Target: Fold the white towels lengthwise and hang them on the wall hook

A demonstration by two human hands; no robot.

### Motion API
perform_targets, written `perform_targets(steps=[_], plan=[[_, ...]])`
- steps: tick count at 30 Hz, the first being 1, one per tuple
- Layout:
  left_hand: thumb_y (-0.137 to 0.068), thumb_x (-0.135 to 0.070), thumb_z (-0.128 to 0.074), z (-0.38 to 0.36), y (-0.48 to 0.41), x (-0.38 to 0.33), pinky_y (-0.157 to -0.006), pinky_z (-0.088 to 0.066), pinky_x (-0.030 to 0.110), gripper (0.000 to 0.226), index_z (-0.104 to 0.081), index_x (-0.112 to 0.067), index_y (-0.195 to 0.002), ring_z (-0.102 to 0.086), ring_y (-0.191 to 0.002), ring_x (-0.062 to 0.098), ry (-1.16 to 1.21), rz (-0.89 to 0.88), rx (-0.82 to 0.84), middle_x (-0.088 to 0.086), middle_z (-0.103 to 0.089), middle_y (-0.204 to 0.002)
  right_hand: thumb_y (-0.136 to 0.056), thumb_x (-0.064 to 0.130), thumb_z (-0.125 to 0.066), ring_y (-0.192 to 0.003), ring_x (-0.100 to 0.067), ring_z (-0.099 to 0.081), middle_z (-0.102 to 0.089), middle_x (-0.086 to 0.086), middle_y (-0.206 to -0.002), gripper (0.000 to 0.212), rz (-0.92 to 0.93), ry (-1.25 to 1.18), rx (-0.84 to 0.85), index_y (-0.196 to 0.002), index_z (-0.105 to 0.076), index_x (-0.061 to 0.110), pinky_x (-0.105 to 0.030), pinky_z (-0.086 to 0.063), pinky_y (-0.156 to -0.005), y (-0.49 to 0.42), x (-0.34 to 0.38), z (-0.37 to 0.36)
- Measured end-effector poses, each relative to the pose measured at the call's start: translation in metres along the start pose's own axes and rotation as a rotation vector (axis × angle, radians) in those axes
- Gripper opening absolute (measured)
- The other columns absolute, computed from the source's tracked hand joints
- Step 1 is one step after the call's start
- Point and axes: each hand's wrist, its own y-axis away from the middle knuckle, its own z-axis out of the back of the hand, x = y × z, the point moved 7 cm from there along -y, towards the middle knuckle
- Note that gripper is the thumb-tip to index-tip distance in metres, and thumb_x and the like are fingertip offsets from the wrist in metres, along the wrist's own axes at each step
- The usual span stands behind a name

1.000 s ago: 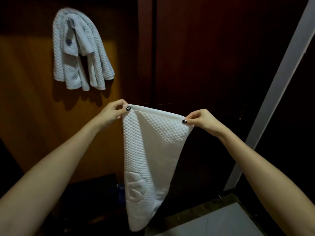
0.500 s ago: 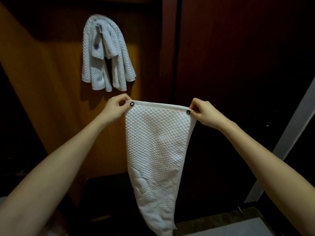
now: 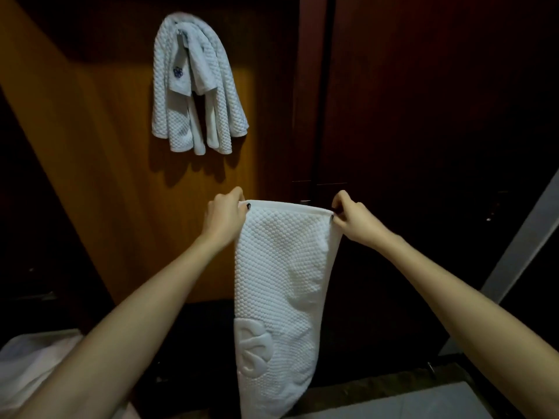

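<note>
Hanging from both hands, a white towel with a waffle-like bumpy weave drops in front of the dark wood panelling, top hem pulled straight and near level between the two grips, body narrowing toward the bottom where it runs out of frame. Embossed logo sits low on its left side, smooth against the weave. Looks doubled over lengthwise, a soft fold line down the right part, can't tell how many layers

Up and left on the lighter orange-brown wall panel a bundle of hung towels is draped over a hook, same weave, several ends hanging at uneven lengths, one smaller piece with a small blue mark. Held towel is well below and right of that bundle, not touching it

Both forearms bare, stretched forward and up from the bottom corners. Left hand pinches the top left corner, fingers curled closed on the hem, dark nail visible on the thumb. Right hand pinches the top right corner the same way, knuckles up, fingers closed on fabric

Pale cloth heap at lower left, blurred
</note>
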Motion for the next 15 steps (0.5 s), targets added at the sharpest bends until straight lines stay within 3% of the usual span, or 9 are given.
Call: perform_targets(steps=[3,6,9,11,15], plan=[[-0.093,-0.02,-0.053,-0.012,0.008,-0.002,-0.056,-0.037,0.031,0.014,-0.047,-0.017,-0.081,-0.053,-0.069,0.02,-0.007,0.068,-0.028,-0.002,-0.054,-0.072,-0.089,0.004,-0.053,-0.063,-0.023,-0.068,-0.071,-0.005,-0.088,0.04,0.049,-0.267,0.078,-0.12,-0.061,0.028,-0.028,-0.053,-0.05,0.016,0.013,-0.019],[-0.087,-0.02,-0.06,-0.017,0.007,-0.002,-0.05,-0.033,0.024,0.013,-0.054,-0.016,-0.076,-0.053,-0.063,0.012,0.183,0.147,0.012,-0.005,-0.058,-0.069,-0.091,-0.002,-0.052,-0.06,-0.018,-0.064,-0.071,-0.016,-0.087,0.026,0.03,-0.449,0.106,-0.099,-0.072,0.013,-0.021,-0.051,-0.052,0.022,0.026,-0.026],[-0.082,-0.017,-0.068,-0.018,0.008,-0.006,-0.046,-0.037,0.016,0.014,-0.058,-0.02,-0.072,-0.056,-0.06,0.005,0.416,0.178,0.053,-0.008,-0.062,-0.068,-0.09,-0.001,-0.06,-0.076,-0.023,-0.064,-0.068,-0.025,-0.084,0.013,0.016,-0.59,0.241,-0.1,-0.069,0.001,-0.032,-0.056,-0.076,0.024,0.041,-0.027],[-0.081,-0.013,-0.072,-0.021,0.009,-0.006,-0.046,-0.04,0.011,0.016,-0.06,-0.02,-0.073,-0.061,-0.059,0.002,0.603,0.217,0.085,-0.005,-0.067,-0.071,-0.086,0.0,-0.067,-0.086,-0.022,-0.065,-0.07,-0.028,-0.096,0.018,0.069,-0.523,0.33,-0.104,-0.067,-0.002,-0.036,-0.054,-0.087,0.025,0.055,-0.025],[-0.08,-0.008,-0.074,-0.019,0.009,-0.01,-0.048,-0.042,0.01,0.017,-0.062,-0.018,-0.074,-0.061,-0.054,-0.003,0.795,0.215,0.13,-0.004,-0.067,-0.067,-0.088,0.004,-0.066,-0.07,-0.002,-0.067,-0.074,-0.005,-0.078,0.01,0.173,-0.339,0.203,-0.095,-0.072,0.006,-0.014,-0.049,-0.07,0.019,0.076,-0.012]])
